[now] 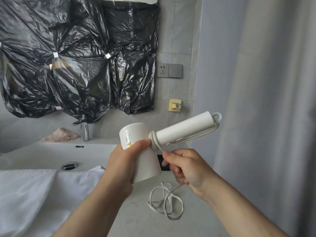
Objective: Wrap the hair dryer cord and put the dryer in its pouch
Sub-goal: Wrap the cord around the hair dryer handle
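Mid-wrap, judging by the few turns already around the hair dryer [142,151] where handle meets body. Left hand [123,166] clenched around the dryer's barrel, holding it up above the table [133,219], nozzle end down and toward the camera. Handle [184,132] pointing up and to the right, away from the body, long axis running from the left thumb toward the far wall. Cord [164,200] leaving the handle's tip beside a small hanging loop [217,116], running back down along the handle's underside to the coil at its base, then off to the right.

Right hand [184,168] just right of and slightly below that coil, thumb and forefinger pinched shut on the cord a short way out from the last turn. Remaining cord dropping from the right palm into loose tangled loops on the table, below and between the two wrists. Plug not identifiable.

Key relation for the coming move: coil sits up and left of the right grip, very close, so next turns probably circle the handle crosswise to its long axis, working outward toward the tip. Right hand nearer the free cord; left simply steadying.

No pouch clearly identifiable; white towel [34,190] over the sink [51,151] edge at left.
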Demonstrator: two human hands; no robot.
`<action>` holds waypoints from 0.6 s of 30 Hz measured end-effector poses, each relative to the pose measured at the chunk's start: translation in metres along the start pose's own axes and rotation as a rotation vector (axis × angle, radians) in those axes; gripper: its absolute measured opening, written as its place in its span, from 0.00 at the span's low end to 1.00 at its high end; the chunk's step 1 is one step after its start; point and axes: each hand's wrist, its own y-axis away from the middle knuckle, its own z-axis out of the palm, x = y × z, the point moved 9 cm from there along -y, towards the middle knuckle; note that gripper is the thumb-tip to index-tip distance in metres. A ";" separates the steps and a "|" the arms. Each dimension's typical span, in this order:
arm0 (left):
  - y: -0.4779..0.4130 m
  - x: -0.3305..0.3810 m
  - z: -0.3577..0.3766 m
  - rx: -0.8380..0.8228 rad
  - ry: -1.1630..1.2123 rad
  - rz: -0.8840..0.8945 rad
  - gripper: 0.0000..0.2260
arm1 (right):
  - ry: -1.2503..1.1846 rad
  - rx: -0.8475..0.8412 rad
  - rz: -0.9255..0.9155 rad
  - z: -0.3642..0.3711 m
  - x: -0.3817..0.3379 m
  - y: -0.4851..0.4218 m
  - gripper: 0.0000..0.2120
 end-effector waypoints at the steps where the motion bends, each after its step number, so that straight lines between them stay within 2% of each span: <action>1: 0.000 -0.002 0.001 -0.015 -0.008 -0.012 0.22 | 0.043 0.002 0.007 -0.002 -0.001 -0.001 0.13; 6: 0.002 -0.014 0.004 -0.131 -0.089 -0.117 0.25 | 0.265 -0.023 -0.119 -0.007 -0.019 -0.001 0.06; 7: 0.005 -0.017 0.005 -0.167 -0.091 -0.156 0.25 | 0.260 -0.026 -0.143 -0.007 -0.022 0.001 0.07; 9: 0.009 -0.020 0.008 -0.248 -0.127 -0.200 0.24 | 0.237 -0.058 -0.161 -0.008 -0.020 0.003 0.21; 10: 0.009 -0.019 0.010 -0.271 -0.163 -0.185 0.25 | 0.227 -0.076 -0.163 -0.008 -0.018 0.003 0.24; 12: 0.004 -0.013 0.008 -0.245 -0.249 -0.084 0.30 | 0.204 -0.112 -0.168 -0.004 -0.013 0.005 0.23; 14: 0.002 -0.006 0.009 -0.224 -0.316 -0.007 0.31 | 0.218 -0.119 -0.167 -0.003 -0.010 0.006 0.22; 18: 0.007 -0.009 0.014 -0.271 -0.371 -0.021 0.29 | 0.314 -0.072 -0.161 -0.006 -0.009 0.006 0.22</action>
